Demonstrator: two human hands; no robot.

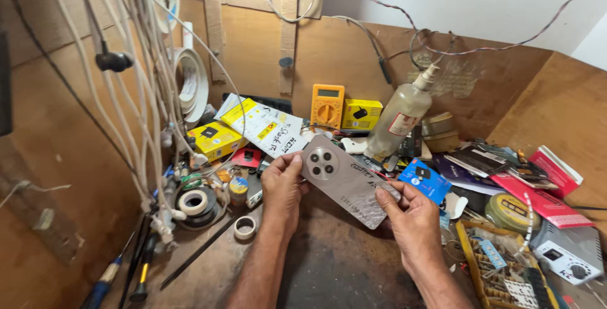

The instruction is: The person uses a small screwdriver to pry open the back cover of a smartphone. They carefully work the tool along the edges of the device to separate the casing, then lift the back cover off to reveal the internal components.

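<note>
Grey, flat rectangular phone (344,179) with a round camera cluster, held back-up and tilted above the dark worn workbench (329,265): left hand (282,189) closed on its camera end, right hand (411,217) closed on the opposite end. Just behind stand a clear plastic squeeze bottle (399,118), a yellow multimeter (327,105) and small yellow boxes (218,138). Rolls of tape (193,203) lie left of the left hand; white cables (142,62) hang above them.

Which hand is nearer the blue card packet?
Right. The right hand grips the grey phone's end just beside the blue card packet; the left hand holds the far end.
</note>
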